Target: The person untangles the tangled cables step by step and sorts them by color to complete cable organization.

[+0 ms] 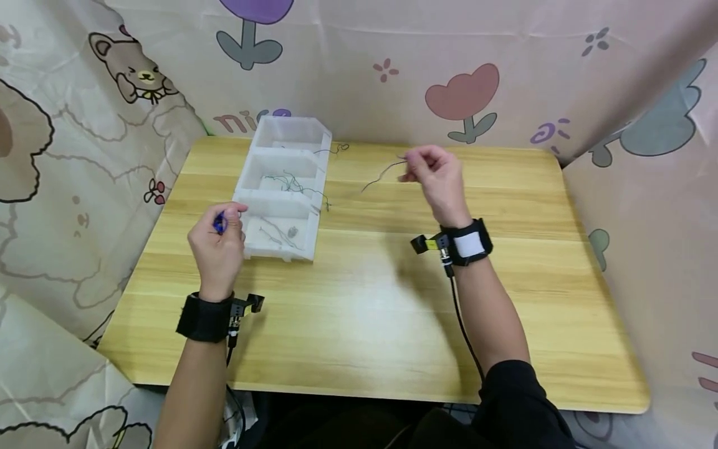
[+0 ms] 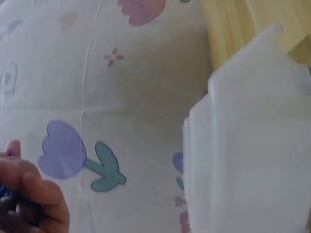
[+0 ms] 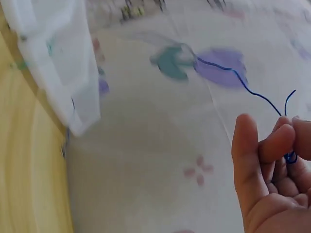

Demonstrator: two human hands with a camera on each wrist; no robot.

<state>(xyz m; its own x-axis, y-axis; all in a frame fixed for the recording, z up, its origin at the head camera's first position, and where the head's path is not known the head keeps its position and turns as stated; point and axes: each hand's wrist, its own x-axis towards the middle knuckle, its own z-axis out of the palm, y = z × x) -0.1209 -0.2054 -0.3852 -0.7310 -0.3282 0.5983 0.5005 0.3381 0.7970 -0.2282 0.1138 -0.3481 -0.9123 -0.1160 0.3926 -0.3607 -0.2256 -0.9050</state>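
My left hand [image 1: 217,246] grips a small bundle of blue wire [image 1: 220,222] between curled fingers, beside the near left corner of a white three-compartment box [image 1: 275,202]. Further right, my right hand [image 1: 439,184] is raised over the table and pinches a thin blue wire [image 3: 257,93]. Its free length trails leftward, and a small coil of it shows under the fingertips in the right wrist view. Thin green wires [image 1: 291,183] lie in the box's middle compartment. Pale wire pieces [image 1: 272,227] lie in the near one. From the far compartment a dark wire [image 1: 336,149] sticks out over the right side.
A wood-grain table [image 1: 359,337] bears the box on its left half. Patterned cloth [image 1: 359,75] hangs behind and at both sides. Camera straps with cables sit on both wrists; the right cable [image 1: 462,324] runs along the forearm.
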